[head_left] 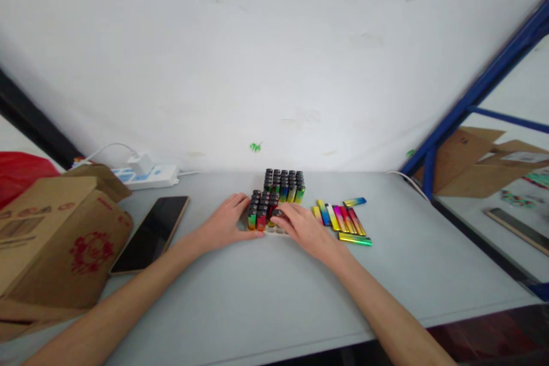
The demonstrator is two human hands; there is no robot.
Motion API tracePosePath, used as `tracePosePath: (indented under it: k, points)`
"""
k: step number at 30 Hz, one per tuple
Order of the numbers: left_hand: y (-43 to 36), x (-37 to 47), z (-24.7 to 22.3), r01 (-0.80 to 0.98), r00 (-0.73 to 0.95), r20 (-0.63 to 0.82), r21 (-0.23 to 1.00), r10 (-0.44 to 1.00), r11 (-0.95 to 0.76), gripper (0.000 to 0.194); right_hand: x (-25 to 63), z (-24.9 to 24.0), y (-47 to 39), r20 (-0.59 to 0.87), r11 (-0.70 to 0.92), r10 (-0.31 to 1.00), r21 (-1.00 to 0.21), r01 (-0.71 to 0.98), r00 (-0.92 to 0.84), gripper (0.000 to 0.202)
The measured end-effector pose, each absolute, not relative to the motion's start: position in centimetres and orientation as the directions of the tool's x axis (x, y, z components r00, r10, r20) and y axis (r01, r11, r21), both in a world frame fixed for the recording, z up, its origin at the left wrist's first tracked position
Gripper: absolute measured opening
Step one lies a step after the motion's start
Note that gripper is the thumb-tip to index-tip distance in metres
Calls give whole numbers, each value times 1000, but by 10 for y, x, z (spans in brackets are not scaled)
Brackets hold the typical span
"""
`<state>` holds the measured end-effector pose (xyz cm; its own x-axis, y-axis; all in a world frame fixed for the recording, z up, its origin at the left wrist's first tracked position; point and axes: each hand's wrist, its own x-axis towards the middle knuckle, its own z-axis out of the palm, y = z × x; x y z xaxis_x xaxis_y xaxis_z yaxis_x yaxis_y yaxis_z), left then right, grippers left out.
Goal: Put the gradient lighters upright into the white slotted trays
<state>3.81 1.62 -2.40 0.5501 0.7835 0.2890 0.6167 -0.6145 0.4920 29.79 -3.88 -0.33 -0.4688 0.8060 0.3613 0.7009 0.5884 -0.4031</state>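
In the middle of the table stands a white tray (274, 230) with upright lighters (261, 217) in its left part, their black tops up. My left hand (227, 220) braces the tray's left side, thumb along the front edge and fingers behind. A black-topped lighter (278, 213) sits between the fingers of my right hand (304, 227), held over the tray's front holes. Its lower part and the tray's right side are hidden by that hand. Behind this tray is a second block of upright lighters (285, 183). Loose shiny coloured lighters (341, 219) lie to the right.
A phone (151, 234) and a cardboard box (64, 240) are on the left, with a white power strip (148, 176) by the wall. A blue metal frame (467, 106) borders the table's right side. Beyond it are an open carton (467, 163) and a second phone-like slab (518, 230).
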Motion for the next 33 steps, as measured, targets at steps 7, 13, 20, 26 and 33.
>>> tracePosePath:
  k: [7,13,20,26,33]
  points:
    - [19,35,-28,629,541,281,491,793,-603,68,290,5,-38,346,531,823,-191,825,-450,25]
    - [22,33,-31,613,547,326,472,771,-634,67,314,3,-32,342,591,801,-314,743,-492,38]
    - [23,32,-31,632,535,310,470,786,-616,71,437,1,-16,416,313,898,-385,868,-139,24]
    - [24,34,-29,633,538,303,471,787,-614,72,514,-21,-11,268,124,963,-398,909,-14,30]
    - [23,32,-29,638,541,305,459,784,-619,71,503,-23,-11,286,7,944,-517,856,165,17]
